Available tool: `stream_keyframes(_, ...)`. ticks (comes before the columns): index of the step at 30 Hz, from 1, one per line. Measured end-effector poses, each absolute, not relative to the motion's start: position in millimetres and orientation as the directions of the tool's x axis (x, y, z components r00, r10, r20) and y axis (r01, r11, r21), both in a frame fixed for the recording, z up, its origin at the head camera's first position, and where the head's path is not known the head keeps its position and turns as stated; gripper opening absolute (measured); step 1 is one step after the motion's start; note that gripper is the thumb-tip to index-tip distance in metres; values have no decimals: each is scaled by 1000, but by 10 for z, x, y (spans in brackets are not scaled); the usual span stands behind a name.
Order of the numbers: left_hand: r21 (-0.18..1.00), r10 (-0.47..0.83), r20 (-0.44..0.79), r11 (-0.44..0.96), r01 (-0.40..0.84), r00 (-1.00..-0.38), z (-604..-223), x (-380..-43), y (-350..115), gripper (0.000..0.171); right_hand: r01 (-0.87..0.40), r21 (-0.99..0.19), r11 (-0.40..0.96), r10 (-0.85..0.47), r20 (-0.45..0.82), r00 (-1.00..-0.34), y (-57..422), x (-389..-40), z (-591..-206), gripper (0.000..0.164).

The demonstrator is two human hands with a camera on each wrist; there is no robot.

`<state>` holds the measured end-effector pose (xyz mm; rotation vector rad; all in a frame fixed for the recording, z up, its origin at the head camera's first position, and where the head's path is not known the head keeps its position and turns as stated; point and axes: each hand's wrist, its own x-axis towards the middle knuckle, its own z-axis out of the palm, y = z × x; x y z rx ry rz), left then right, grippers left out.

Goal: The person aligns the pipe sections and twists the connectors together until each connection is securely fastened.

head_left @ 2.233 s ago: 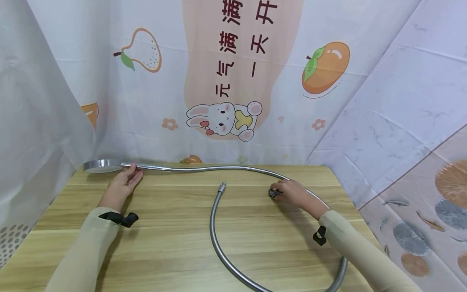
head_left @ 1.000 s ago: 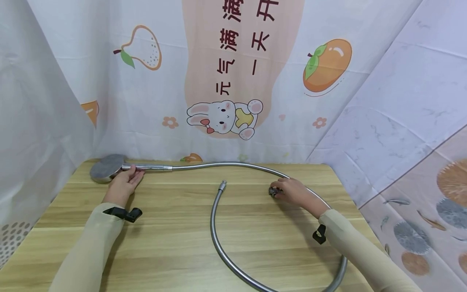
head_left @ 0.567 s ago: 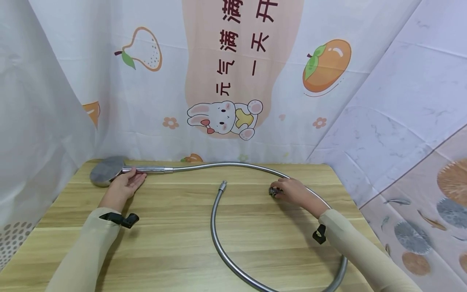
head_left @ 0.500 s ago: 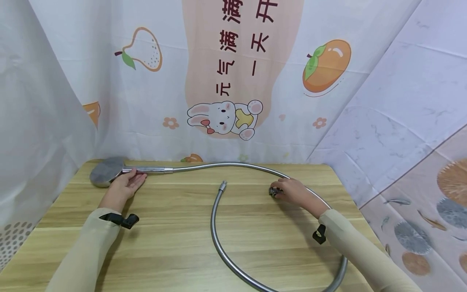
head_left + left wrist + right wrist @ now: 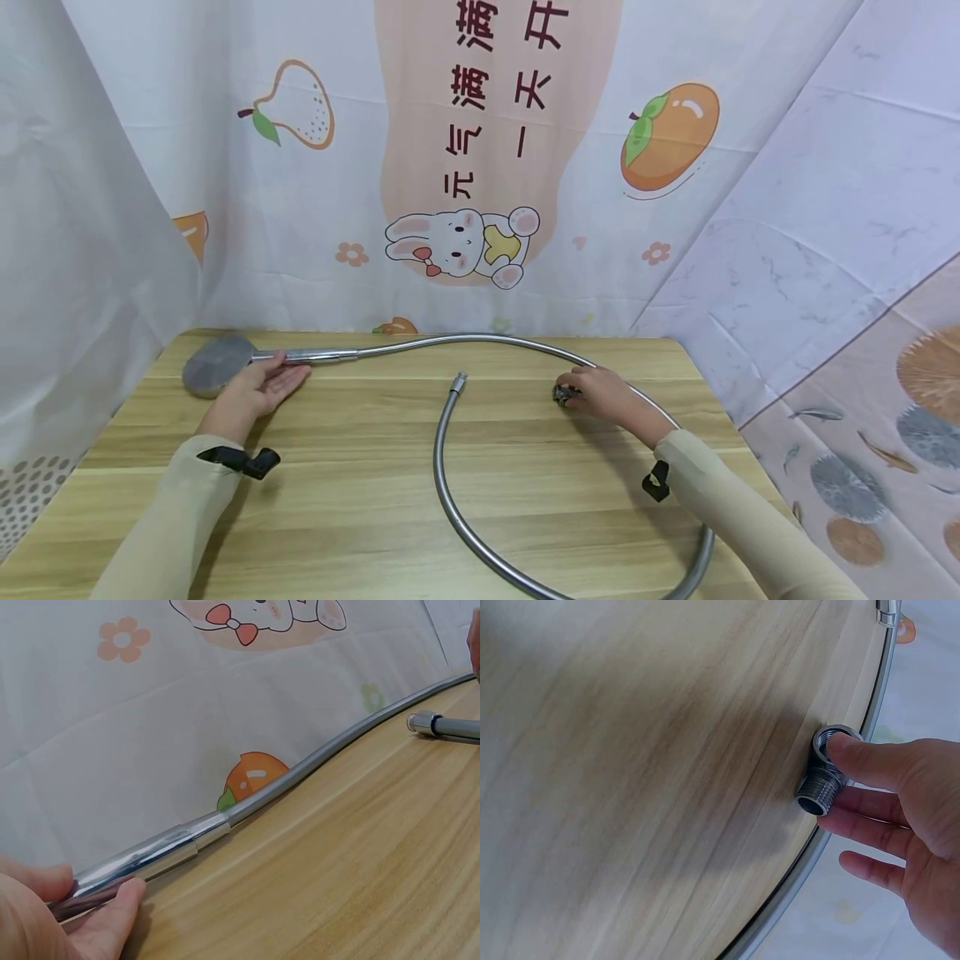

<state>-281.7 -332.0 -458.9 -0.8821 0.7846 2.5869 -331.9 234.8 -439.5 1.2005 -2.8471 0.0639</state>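
Note:
At the far left of the table lies a chrome handheld shower head (image 5: 217, 365), its round disc to the left and its handle (image 5: 322, 355) to the right. My left hand (image 5: 251, 392) holds the handle between thumb and fingers; the left wrist view shows the metal handle (image 5: 161, 855) passing between them. From the handle runs a grey metal shower hose (image 5: 480, 338), which loops right and ends in a loose connector (image 5: 458, 383). My right hand (image 5: 603, 396) pinches a small chrome threaded pipe fitting (image 5: 821, 776) with two open threaded ends, close to the table. Its rear is hidden by the fingers.
The hose's loop (image 5: 480, 546) curves across the front right of the wooden table (image 5: 337, 500) and passes under the right forearm. A printed curtain (image 5: 300, 275) hangs right behind the table's back edge. Another patterned cloth (image 5: 847, 392) borders the right side.
The shower head has tipped from its edge to a flatter lie, and its handle has come slightly toward me with the left hand. The right hand and the fitting stay in place.

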Motion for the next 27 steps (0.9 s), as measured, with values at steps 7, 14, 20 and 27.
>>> stream_keyframes(7, 418, 127, -626, -779, -468, -770, -4604, -2778, -3304, 33, -717, -12, 697, -714, 70, -696, 2349, -3318, -4406, 30)
stream_keyframes(14, 439, 139, -610, -761, -478, -780, -4602, -2710, -3216, 35, -718, -17, 696, -715, 76, -695, 2362, -3324, -4429, 31)
stream_keyframes(20, 454, 180, -595, -729, -512, -784, -4584, -2643, -3135, 30, -719, -22, 694, -716, 79, -693, 2369, -3336, -4446, 31)
stream_keyframes(27, 528, 211, -569, -647, -550, -795, -4532, -2612, -2981, 29, -718, -22, 696, -714, 83, -695, 2369, -3332, -4435, 31)
